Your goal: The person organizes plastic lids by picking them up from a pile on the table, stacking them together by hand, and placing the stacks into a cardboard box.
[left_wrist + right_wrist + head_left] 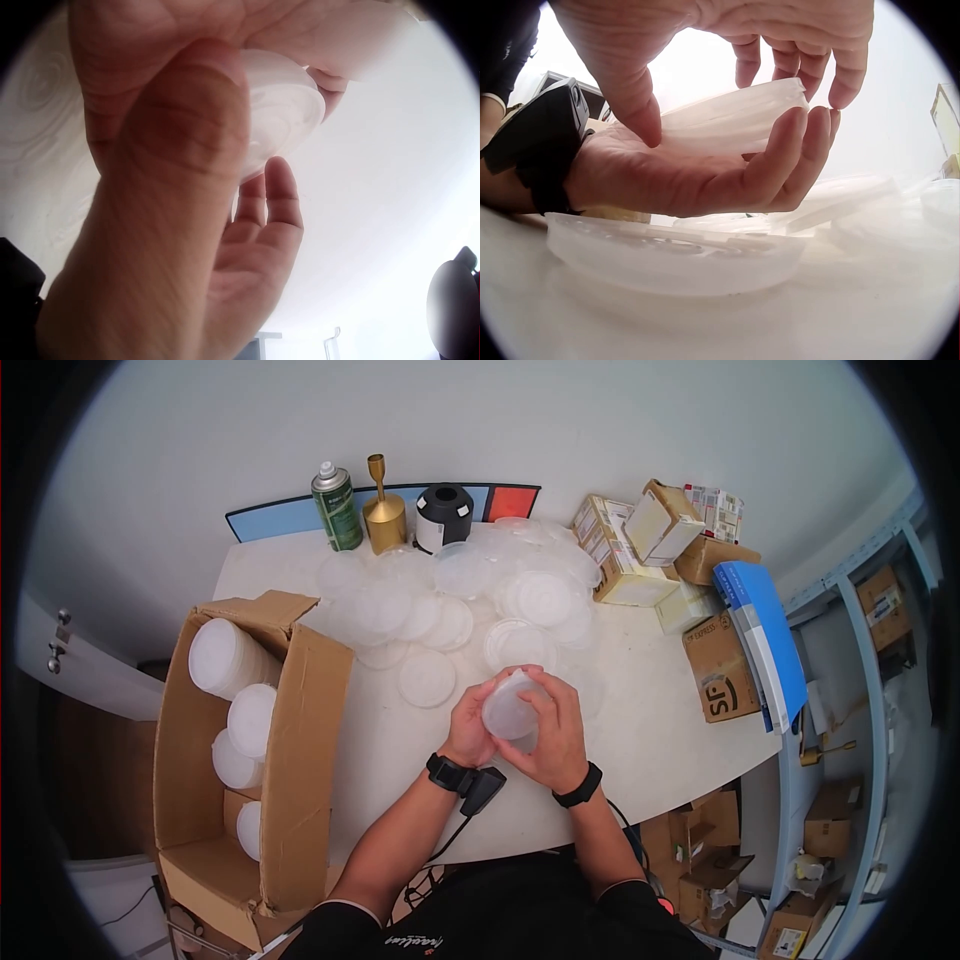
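Note:
Both hands hold a translucent round plastic lid (508,712) above the table's near part. My left hand (468,728) supports it from below, palm up, with fingertips curled over its far edge. From above, my right hand (560,735) grips the rim between thumb and fingers. In the right wrist view the held lid (727,116) tilts slightly and shows layered edges. Beneath the hands, another lid (675,262) lies on the table. The left thumb (187,120) covers part of the held lid in the left wrist view.
Loose lids (430,615) spread over the table's middle and back. A cardboard box (310,760) at left holds several stacks of white round pieces. Along the back stand a spray can (338,510), a gold candlestick (385,520) and a black round object (444,515). Small boxes (625,550) and a blue folder (765,630) are at right.

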Demonstrator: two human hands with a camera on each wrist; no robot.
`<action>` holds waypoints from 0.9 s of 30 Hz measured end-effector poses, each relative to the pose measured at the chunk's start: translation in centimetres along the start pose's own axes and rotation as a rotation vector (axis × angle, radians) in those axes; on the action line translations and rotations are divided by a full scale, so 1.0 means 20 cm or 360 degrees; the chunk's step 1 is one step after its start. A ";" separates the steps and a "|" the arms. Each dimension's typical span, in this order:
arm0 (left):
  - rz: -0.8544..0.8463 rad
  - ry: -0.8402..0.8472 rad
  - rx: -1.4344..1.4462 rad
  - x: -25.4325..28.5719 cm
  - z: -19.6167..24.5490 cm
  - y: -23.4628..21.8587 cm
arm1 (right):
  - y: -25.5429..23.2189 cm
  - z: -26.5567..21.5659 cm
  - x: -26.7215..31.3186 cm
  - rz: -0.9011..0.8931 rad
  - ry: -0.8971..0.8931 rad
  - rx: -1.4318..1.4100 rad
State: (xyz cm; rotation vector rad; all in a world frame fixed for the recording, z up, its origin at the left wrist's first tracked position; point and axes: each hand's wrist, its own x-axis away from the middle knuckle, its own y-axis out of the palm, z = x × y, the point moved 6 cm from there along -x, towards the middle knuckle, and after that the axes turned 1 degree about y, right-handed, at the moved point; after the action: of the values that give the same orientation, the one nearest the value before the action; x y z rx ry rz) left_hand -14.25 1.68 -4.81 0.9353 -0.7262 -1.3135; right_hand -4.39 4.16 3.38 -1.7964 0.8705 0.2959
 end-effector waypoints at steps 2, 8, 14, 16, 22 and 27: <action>-0.0008 0.0009 -0.0019 0.00 0.00 0.00 | 0.00 0.00 0.00 0.0010 0.0002 -0.0023; -0.0049 0.0005 -0.0027 -0.01 0.01 0.01 | 0.00 0.01 0.01 0.0032 0.0040 -0.0048; 0.0002 0.0018 -0.0108 -0.01 0.02 0.00 | 0.00 0.01 0.02 0.0051 0.0062 -0.0040; 0.0097 0.0021 -0.0174 -0.01 0.02 0.00 | 0.00 0.01 0.02 0.0062 0.0067 -0.0043; 0.0136 0.0021 -0.0231 -0.01 0.02 -0.02 | 0.00 0.00 0.01 0.0068 0.0073 -0.0067; 0.0049 0.0066 -0.0213 -0.01 0.01 -0.03 | 0.00 0.00 0.01 0.0064 0.0079 -0.0062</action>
State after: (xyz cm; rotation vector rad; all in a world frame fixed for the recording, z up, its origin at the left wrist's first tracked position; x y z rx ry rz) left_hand -14.75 1.89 -5.23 0.8380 -0.6112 -1.2955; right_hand -4.19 4.00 3.25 -1.8303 0.9429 0.2967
